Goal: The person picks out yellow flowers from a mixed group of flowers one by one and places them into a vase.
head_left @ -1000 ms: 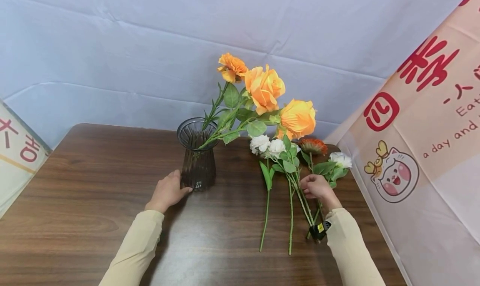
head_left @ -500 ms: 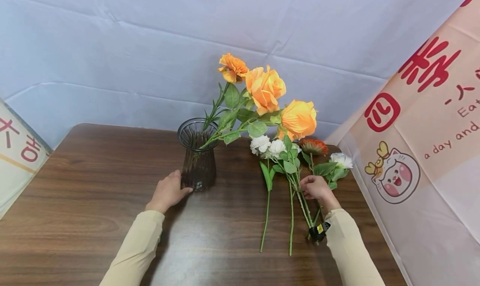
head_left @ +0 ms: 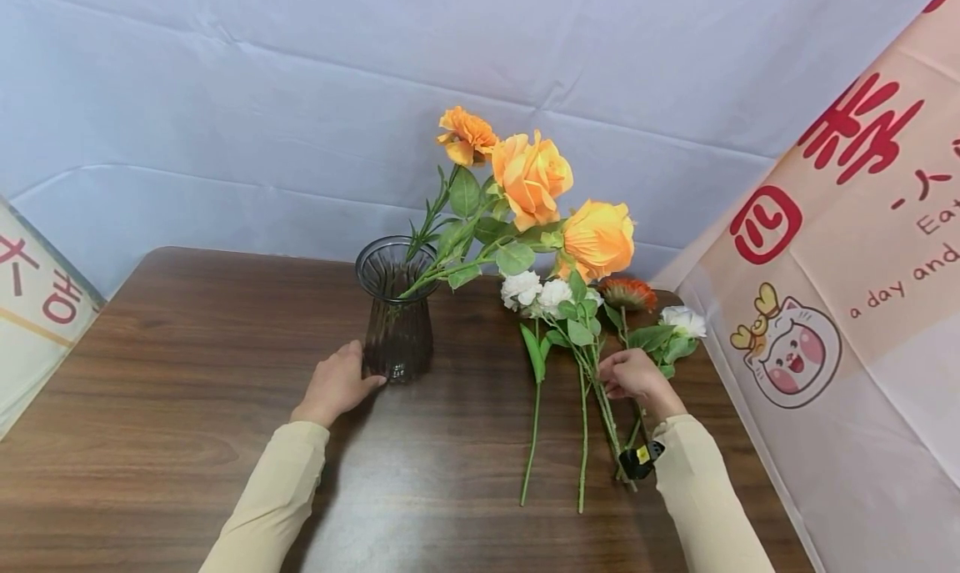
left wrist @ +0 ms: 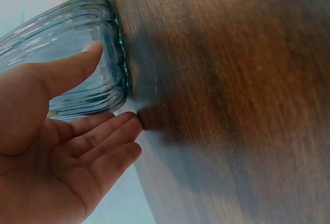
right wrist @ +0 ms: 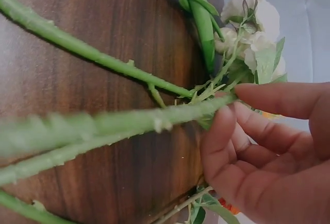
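Note:
In the head view, a dark ribbed glass vase [head_left: 399, 339] stands upright on the table. It bears two yellow-orange roses [head_left: 598, 239] and a smaller orange flower [head_left: 467, 136], all leaning right. My left hand [head_left: 339, 384] holds the vase low on its left side; the left wrist view has the thumb [left wrist: 72, 69] on the glass and the fingers along its other side. At right, thumb and forefinger of my right hand [head_left: 637, 381] pinch a green flower stem [right wrist: 180, 114], near the white blossoms [head_left: 553, 296]. The far side of the pinch is hidden.
Two more stems [head_left: 582, 456] lie on the brown table [head_left: 225, 373], left of my right hand. Behind that hand are a red-orange flower [head_left: 628, 294] and a white flower [head_left: 682, 319]. A pale cloth wall [head_left: 300, 123] backs the table; a printed banner [head_left: 847, 306] borders its right side.
The right hand has barely moved, its wrist shifting slightly rightward, and the stems under it have tilted a little. The left hand and the vase stay in place.

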`<action>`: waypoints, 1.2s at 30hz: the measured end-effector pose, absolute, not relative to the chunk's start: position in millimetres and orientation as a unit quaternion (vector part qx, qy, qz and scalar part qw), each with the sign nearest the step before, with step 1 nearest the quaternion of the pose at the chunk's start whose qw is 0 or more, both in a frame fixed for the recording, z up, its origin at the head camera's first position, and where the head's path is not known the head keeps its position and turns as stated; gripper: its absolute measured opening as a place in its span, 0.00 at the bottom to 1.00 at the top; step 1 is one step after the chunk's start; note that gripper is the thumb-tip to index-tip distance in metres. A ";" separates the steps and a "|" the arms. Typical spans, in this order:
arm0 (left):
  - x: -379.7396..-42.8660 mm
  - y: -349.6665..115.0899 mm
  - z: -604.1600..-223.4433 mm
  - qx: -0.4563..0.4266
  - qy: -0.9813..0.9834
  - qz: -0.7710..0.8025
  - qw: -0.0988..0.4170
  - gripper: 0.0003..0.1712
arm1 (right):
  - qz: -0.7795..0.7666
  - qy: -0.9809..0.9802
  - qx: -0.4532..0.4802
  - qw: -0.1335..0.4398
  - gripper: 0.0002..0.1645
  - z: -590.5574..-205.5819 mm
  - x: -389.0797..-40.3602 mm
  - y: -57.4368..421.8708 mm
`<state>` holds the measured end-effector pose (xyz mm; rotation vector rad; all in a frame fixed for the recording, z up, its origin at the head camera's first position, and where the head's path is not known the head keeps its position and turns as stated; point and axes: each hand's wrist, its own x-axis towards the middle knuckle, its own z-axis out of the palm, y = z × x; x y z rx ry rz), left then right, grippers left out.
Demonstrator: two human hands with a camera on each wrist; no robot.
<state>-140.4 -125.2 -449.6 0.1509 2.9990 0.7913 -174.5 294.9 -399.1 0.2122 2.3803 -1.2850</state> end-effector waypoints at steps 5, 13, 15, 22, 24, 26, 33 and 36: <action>-140.0 -124.9 -449.5 0.050 0.966 0.253 0.019 0.27 | -0.480 0.847 0.071 0.219 0.08 -397.6 -173.9 293.5; -140.2 -125.9 -450.7 0.049 0.967 0.250 0.020 0.28 | -0.511 0.823 0.071 0.236 0.08 -391.3 -171.9 291.2; -140.6 -126.0 -450.7 0.048 0.967 0.250 0.022 0.28 | -0.519 0.816 0.071 0.242 0.07 -389.3 -171.6 290.0; -141.6 -126.3 -451.0 0.045 0.968 0.246 0.031 0.31 | -0.540 0.798 0.068 0.260 0.05 -382.8 -170.7 285.1; -142.0 -126.2 -451.1 0.045 0.968 0.246 0.030 0.30 | -0.546 0.793 0.065 0.263 0.05 -381.7 -170.2 284.2; -142.0 -126.2 -451.0 0.045 0.968 0.246 0.030 0.30 | -0.553 0.788 0.063 0.263 0.04 -381.1 -169.6 283.4; -141.8 -126.7 -450.6 0.046 0.968 0.245 0.030 0.29 | -0.580 0.767 0.055 0.268 0.02 -381.4 -169.4 282.3; -142.2 -126.5 -450.0 0.045 0.968 0.247 0.028 0.28 | -0.591 0.758 0.053 0.270 0.04 -381.9 -169.8 280.9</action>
